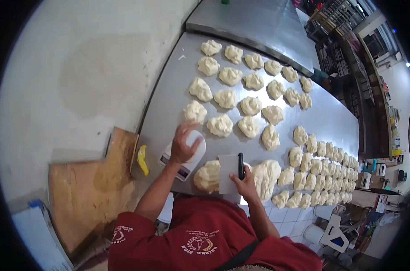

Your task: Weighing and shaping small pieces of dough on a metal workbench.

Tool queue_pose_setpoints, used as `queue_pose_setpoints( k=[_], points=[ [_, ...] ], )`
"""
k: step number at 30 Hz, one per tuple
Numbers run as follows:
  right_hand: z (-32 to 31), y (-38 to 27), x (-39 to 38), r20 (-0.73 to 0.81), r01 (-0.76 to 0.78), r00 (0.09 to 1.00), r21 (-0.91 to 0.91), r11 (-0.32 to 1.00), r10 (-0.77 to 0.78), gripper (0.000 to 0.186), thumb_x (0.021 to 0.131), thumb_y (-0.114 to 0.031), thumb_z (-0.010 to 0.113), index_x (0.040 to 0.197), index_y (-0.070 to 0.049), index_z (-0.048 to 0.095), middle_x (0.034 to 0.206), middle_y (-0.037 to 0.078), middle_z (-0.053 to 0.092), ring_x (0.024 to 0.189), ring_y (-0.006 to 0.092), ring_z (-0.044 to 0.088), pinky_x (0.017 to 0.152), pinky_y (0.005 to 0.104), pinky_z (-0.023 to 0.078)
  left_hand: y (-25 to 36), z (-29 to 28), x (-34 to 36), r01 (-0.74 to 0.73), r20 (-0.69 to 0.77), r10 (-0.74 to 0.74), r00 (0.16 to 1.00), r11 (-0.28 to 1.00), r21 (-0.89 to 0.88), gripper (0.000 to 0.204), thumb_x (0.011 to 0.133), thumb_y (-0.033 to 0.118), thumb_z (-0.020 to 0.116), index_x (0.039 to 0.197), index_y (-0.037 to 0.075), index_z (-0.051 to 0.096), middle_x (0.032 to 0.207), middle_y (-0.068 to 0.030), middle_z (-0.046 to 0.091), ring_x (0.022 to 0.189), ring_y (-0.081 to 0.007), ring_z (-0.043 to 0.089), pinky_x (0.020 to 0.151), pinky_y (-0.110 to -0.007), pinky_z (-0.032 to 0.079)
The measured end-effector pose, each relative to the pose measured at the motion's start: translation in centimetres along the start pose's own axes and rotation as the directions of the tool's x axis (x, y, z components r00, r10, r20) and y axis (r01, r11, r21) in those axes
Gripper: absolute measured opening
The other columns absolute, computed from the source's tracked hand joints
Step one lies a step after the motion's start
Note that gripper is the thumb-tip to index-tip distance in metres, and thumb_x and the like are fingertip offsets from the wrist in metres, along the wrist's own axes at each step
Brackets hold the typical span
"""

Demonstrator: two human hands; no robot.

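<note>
My left hand (183,141) is over a white kitchen scale (195,158), fingers apart and slightly curled, just below a dough portion (195,109). My right hand (242,179) grips the black handle of a flat metal scraper (226,171), which lies over the middle of a large dough mass (265,179). The mass shows on both sides of the blade, partly hidden by it. Many rough dough portions (250,105) are spread over the steel table (160,108), loosely spaced at the back and packed in close rows at the right.
A second steel surface (250,22) adjoins the back of the table. A pale wall (87,72) and a stained board (87,189) are at the left, with a crumpled yellow item (142,160) at the table's left edge. Dark racks (340,63), buckets (312,232) and shelves are at the right.
</note>
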State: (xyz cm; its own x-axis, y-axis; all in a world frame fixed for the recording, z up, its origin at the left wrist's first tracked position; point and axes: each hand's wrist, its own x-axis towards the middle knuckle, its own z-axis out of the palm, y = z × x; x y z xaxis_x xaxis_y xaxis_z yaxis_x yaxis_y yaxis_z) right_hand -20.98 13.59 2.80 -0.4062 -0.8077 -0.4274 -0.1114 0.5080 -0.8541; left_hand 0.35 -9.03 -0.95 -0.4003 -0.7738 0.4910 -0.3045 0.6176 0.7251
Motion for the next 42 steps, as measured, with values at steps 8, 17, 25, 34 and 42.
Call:
queue_pose_setpoints(
  k=[8, 17, 25, 34, 42],
  points=[
    [1.0, -2.1, 0.1, -0.214, -0.049, 0.974, 0.122, 0.991, 0.074, 0.042, 0.094, -0.016, 0.075, 0.127, 0.003, 0.057, 0.105, 0.016, 0.068, 0.09, 0.024, 0.064, 0.082, 0.0361, 0.054, -25.9, 2.5, 22.5, 0.07, -0.087, -0.043, 0.995, 0.938, 0.34, 0.056, 0.09, 0.007, 0.068, 0.144, 0.005, 0.058, 0.157, -0.0174, 0.051, 0.144, -0.0366, 0.049, 0.12, -0.045, 0.041],
    [0.7, -4.6, 0.6, -0.397, -0.152, 0.888, 0.223, 0.963, 0.233, 0.037, 0.094, -0.01, 0.074, 0.125, 0.002, 0.059, 0.107, 0.016, 0.069, 0.091, 0.0225, 0.064, 0.083, 0.0351, 0.054, -38.8, 7.7, 32.3, -0.157, 0.125, 0.096, 0.987, 0.68, 0.717, 0.052, 0.091, 0.009, 0.065, 0.142, 0.004, 0.058, 0.152, -0.0192, 0.054, 0.141, -0.0355, 0.052, 0.115, -0.043, 0.045],
    [1.0, -4.8, 1.6, -0.397, -0.192, 0.883, 0.188, 0.963, 0.253, 0.037, 0.094, -0.011, 0.074, 0.125, 0.003, 0.059, 0.109, 0.017, 0.07, 0.092, 0.0228, 0.064, 0.085, 0.0349, 0.054, -40.3, 8.0, 32.7, -0.161, 0.286, -0.047, 0.957, 0.736, 0.657, 0.026, 0.091, 0.011, 0.066, 0.116, 0.004, 0.067, 0.119, -0.0202, 0.068, 0.112, -0.0401, 0.067, 0.094, -0.047, 0.057],
    [0.0, -4.6, 2.0, -0.39, -0.15, 0.892, 0.221, 0.964, 0.229, 0.042, 0.094, -0.013, 0.075, 0.129, 0.005, 0.058, 0.113, 0.02, 0.07, 0.095, 0.0253, 0.066, 0.087, 0.0358, 0.054, -36.7, 6.1, 31.5, 0.012, 0.058, -0.061, 0.996, 0.783, 0.622, 0.009, 0.089, 0.01, 0.068, 0.094, 0.003, 0.069, 0.098, -0.0195, 0.066, 0.085, -0.0411, 0.068, 0.076, -0.051, 0.058],
    [0.2, -4.5, 1.5, -0.373, -0.189, 0.892, 0.207, 0.96, 0.256, 0.048, 0.094, -0.014, 0.075, 0.135, 0.004, 0.057, 0.118, 0.022, 0.069, 0.099, 0.0274, 0.065, 0.09, 0.0372, 0.053, -36.0, 5.9, 31.9, 0.054, -0.016, -0.057, 0.998, 0.772, 0.633, 0.007, 0.087, 0.009, 0.068, 0.086, 0.003, 0.072, 0.09, -0.0193, 0.069, 0.078, -0.0405, 0.069, 0.071, -0.049, 0.057]
  ],
)
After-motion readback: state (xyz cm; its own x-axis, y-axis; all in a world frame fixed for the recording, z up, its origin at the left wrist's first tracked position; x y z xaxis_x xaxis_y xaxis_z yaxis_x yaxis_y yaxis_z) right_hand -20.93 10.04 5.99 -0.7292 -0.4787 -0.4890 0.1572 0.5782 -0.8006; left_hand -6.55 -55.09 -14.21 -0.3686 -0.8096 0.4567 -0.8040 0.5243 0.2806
